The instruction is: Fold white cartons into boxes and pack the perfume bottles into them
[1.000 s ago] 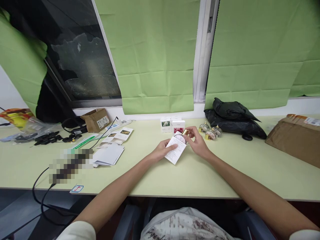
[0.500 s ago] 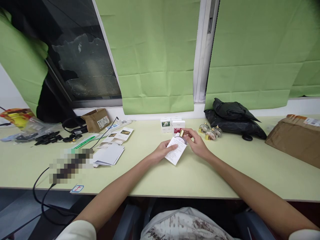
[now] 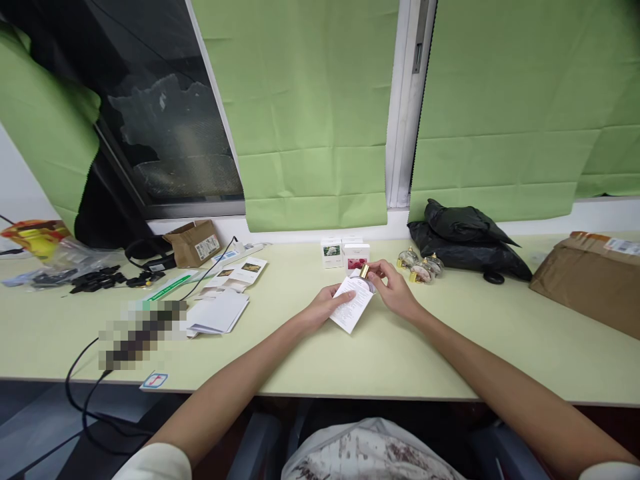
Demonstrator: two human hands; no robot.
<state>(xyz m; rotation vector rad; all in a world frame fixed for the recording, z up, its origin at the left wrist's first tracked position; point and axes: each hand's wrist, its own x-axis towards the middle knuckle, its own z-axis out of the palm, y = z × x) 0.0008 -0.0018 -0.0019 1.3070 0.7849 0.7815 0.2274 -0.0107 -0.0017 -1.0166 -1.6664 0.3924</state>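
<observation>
My left hand (image 3: 323,307) pinches a white printed leaflet (image 3: 353,305) just above the pale green desk (image 3: 350,360). Behind the leaflet is a small round glass bottle with a gold cap (image 3: 365,271). My right hand (image 3: 397,290) is closed around that bottle, its fingertips at the cap. Most of the bottle is hidden by the leaflet and my fingers. Just beyond my hands stand two small white boxes (image 3: 344,253) with flower pictures.
Three more gold-capped bottles (image 3: 421,266) lie right of the boxes, beside a black plastic bag (image 3: 467,240). A brown parcel (image 3: 590,277) sits far right. To the left lie white leaflets (image 3: 220,310), a small carton (image 3: 194,241), cables and black parts (image 3: 100,277).
The bottle's gold cap has shifted slightly left between my right fingertips. The view has tilted down a little; my hands stay in place.
</observation>
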